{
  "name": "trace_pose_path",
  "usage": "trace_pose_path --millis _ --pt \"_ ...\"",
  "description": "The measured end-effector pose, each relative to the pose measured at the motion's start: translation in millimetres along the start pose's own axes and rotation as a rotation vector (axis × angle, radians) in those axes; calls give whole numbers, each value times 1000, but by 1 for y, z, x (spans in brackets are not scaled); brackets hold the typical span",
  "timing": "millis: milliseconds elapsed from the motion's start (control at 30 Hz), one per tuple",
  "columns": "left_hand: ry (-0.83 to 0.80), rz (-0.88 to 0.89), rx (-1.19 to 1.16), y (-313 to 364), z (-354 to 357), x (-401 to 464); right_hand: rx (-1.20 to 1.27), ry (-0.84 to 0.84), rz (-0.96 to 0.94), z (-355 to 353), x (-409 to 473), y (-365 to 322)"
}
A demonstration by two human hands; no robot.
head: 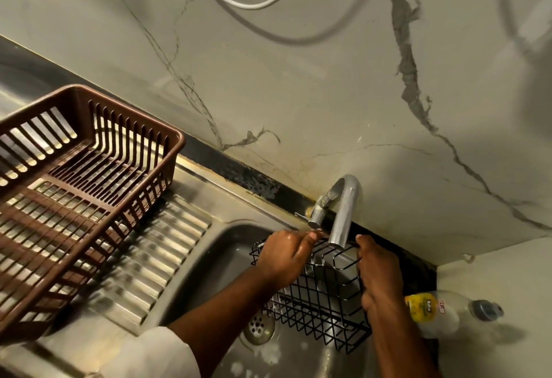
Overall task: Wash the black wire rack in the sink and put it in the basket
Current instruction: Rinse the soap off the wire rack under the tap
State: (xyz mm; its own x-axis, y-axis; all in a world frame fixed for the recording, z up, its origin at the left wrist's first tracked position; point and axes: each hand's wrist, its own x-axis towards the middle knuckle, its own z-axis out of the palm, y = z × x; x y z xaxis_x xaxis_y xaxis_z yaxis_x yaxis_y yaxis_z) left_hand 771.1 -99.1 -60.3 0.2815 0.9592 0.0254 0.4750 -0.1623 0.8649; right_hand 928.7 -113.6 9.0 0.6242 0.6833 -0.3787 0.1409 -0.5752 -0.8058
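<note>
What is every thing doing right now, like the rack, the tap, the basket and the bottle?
black wire rack: held over the sink, under the spout.
left hand: wet, gripping the rack's left side.
right hand: gripping the rack's right side.
tap: running or not, cannot tell.
sink: foam near the drain.
brown basket: empty, on the drainboard.
bottle: lying on its side.

So I've got the black wire rack held over the stainless steel sink basin, right under the curved chrome tap that stands at the back edge by the marbled wall. My left hand grips its left side, my right hand its right side. The round metal drain sits below the rack. The brown slatted plastic basket rests on the ribbed steel drainboard to the left. A clear plastic bottle with a yellow label lies on the counter just right of the sink.
</note>
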Motion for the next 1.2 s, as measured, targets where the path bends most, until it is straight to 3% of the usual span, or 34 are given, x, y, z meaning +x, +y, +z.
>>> trace_pose_path --millis 267,533,733,867,1000,1067,1200 --pt "61 100 1 43 11 1 -127 -59 -41 3 -10 -11" --pt "-35 -72 22 -7 5 -1 -49 -7 72 -5 -6 -4" --pt "-202 128 66 52 0 11 -139 -39 0 -1 -9 -12" --pt "-360 -75 -86 39 -7 21 -85 -40 59 -1 -11 -10" --pt "-603 -130 -35 18 -24 24 -137 -51 -15 -2 -15 -7" --pt "-626 -195 -96 15 -26 24 -153 -50 -70 -2 -17 -3" --pt "-647 -145 -77 20 -14 29 -153 -37 -129 -1 -18 3"
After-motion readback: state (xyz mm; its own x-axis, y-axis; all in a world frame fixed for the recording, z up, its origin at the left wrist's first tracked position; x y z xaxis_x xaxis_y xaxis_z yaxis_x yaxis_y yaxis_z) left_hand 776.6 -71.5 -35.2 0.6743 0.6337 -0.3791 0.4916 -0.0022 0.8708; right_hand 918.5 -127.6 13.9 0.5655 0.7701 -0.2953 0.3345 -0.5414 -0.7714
